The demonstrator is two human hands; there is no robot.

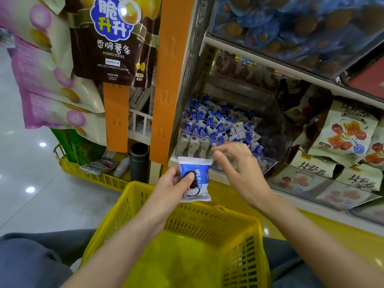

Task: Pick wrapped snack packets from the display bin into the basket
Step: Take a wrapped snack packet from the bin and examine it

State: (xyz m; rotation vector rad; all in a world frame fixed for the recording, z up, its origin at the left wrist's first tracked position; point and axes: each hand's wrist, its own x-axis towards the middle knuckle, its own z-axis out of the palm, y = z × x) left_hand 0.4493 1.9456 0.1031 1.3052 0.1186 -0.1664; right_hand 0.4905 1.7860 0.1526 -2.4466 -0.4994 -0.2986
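Your left hand (173,180) holds blue-white wrapped snack packet (195,175) upright, yellow plastic basket (207,223) straight below; right hand (239,165) grip unclear.

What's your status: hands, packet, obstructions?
Left hand grips blue-and-white wrapped snack packet above yellow plastic basket. Right hand empty, by clear plastic display bin. Path clear.

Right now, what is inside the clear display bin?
Small blue-and-white wrapped packets lie heaped in the clear display bin; greyish ones sit in its front section. The right hand covers part of the front, and whatever lies under the heap is hidden.
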